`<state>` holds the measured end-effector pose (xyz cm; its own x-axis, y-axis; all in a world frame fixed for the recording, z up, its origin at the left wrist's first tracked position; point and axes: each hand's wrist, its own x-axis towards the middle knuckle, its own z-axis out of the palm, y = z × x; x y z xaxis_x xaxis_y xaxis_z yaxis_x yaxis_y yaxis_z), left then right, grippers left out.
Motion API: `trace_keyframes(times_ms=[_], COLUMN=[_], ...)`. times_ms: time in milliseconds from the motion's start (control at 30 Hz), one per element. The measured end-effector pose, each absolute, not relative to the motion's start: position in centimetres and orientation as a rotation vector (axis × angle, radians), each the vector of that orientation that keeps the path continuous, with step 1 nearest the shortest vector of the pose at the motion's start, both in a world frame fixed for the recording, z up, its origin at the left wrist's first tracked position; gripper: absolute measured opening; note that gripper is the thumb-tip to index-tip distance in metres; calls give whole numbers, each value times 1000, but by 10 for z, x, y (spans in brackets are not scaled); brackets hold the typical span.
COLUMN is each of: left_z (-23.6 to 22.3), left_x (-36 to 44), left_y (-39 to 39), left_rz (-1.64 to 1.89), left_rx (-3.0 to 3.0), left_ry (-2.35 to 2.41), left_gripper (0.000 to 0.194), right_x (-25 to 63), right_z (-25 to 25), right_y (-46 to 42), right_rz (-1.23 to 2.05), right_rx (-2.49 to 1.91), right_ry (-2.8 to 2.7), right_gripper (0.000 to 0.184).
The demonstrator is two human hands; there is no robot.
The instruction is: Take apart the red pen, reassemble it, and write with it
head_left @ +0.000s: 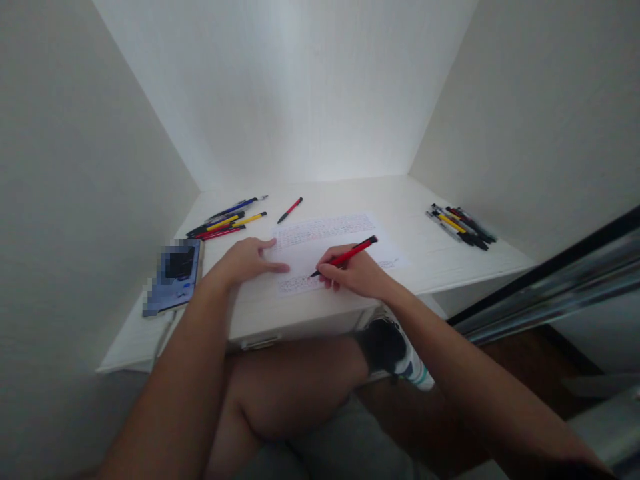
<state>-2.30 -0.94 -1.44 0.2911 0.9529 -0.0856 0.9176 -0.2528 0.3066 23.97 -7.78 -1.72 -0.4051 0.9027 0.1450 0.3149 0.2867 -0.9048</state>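
Observation:
A red pen with a black tip and black end is gripped in my right hand, its point down at the lower written lines of a sheet of paper. Dense small handwriting in dark and reddish ink covers the sheet's top and bottom bands, with a blank strip between. My left hand lies at the paper's left edge, thumb and fingers apart, holding nothing. Just beyond the paper lies another red pen.
Blue, yellow and red pens lie in a pile at the left. More pens are bunched at the right. A phone or tablet, partly blurred out, rests by my left forearm. White walls enclose the white desk; my crossed leg is below its front edge.

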Motion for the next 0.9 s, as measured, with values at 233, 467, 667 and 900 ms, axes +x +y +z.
trace_keyframes(times_ms=[233,467,667,900], left_z=[-17,-15,-16,-18], left_x=[-24,-23,-24,-25], left_y=[-16,-17,-16,-16], left_rz=[288,266,273,258], left_rx=[2208,2206,2195,2241], left_ry=[1735,1711,1714,1721], left_gripper=[103,105,105,102], right_x=[204,207,207,206], right_z=[-32,-31,-30,-33], right_y=[-76,-79,-79,-74], right_rz=[952,915,898,943], right_rx=[-1111,-1120,-1116,-1024], right_ry=[-1918,-1950,-1973,-1833], right_gripper=[14,15,15,24])
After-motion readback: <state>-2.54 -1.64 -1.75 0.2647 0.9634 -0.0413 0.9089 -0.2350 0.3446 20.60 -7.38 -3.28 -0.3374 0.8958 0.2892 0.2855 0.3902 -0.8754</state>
